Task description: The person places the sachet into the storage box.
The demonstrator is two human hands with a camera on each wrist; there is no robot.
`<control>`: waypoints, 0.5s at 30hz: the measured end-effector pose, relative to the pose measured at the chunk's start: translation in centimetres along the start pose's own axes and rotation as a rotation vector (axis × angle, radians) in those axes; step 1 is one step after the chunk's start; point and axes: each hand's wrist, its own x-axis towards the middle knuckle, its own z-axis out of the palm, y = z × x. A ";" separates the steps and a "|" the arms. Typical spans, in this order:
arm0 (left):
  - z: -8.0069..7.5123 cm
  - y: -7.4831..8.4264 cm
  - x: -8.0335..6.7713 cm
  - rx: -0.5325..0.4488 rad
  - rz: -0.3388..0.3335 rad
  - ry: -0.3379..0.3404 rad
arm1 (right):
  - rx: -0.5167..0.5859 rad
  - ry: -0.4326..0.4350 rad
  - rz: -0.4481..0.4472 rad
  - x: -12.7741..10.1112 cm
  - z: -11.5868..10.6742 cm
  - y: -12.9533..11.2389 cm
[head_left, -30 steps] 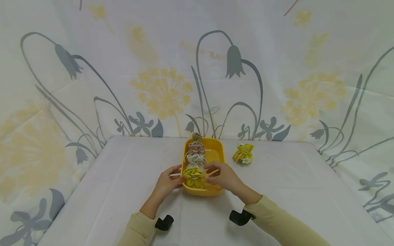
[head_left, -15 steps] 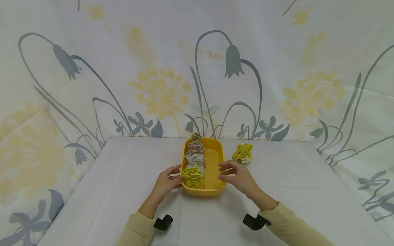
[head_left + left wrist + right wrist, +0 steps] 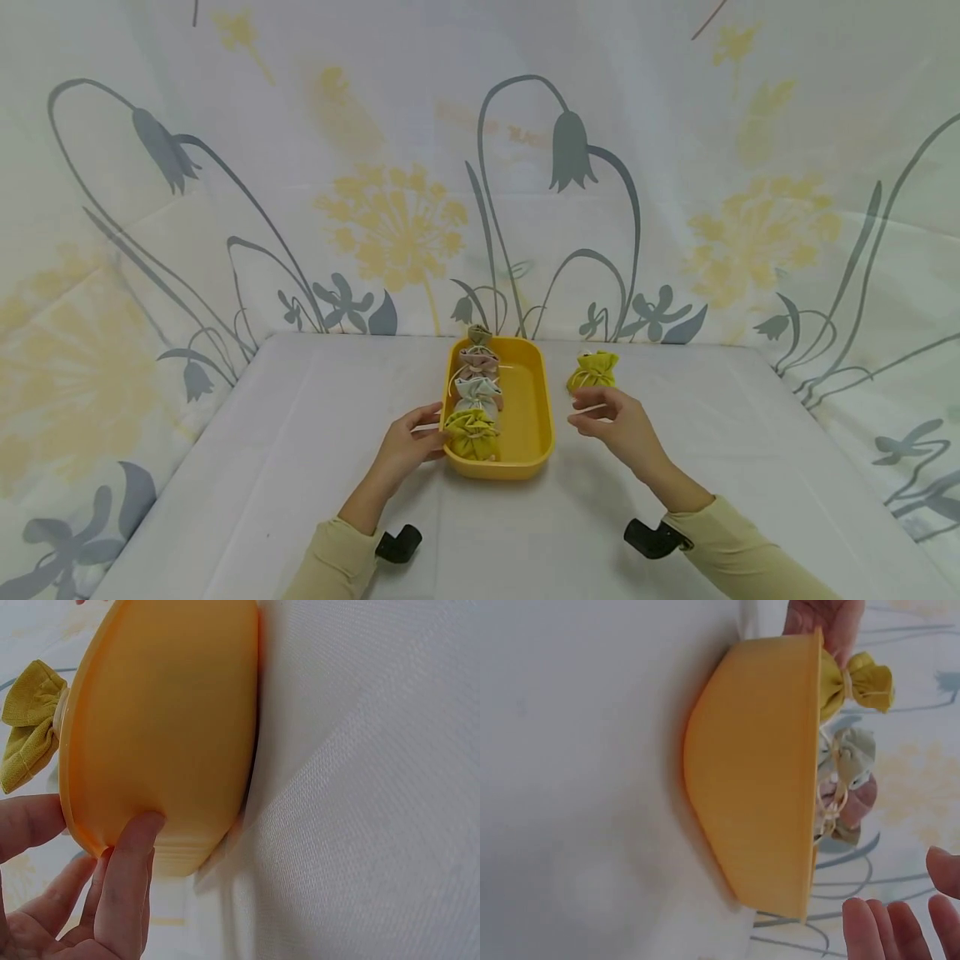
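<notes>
My left hand (image 3: 405, 446) holds the left wall of a deep yellow plastic tray (image 3: 546, 417), thumb at the rim and fingertips against the outside, as the left wrist view shows. Along the tray's left side stand several small drawstring pouches in a row. Nearest is a yellow-green pouch (image 3: 472, 435), behind it a pale grey pouch (image 3: 477, 393), a pinkish pouch (image 3: 480, 364) and an olive pouch (image 3: 479, 337). My right hand (image 3: 622, 429) hovers right of the tray, fingers loosely bent and holding nothing. Just beyond its fingertips sits another yellow-green pouch (image 3: 595, 371), partly hidden by the hand.
A white cloth (image 3: 750, 450) covers the table. Behind it hangs a pale curtain (image 3: 675, 167) printed with grey and yellow flowers. Black wrist cameras sit at both cuffs, the right camera (image 3: 654, 539) low over the cloth.
My right hand has moved out of the tray, away from the pouches, and rightward to the pouch on the table. My left hand and the tray stay in place.
</notes>
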 end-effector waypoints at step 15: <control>-0.1 0.1 -0.1 0.003 -0.001 -0.003 | -0.015 0.099 0.023 1.2 -2.8 2.8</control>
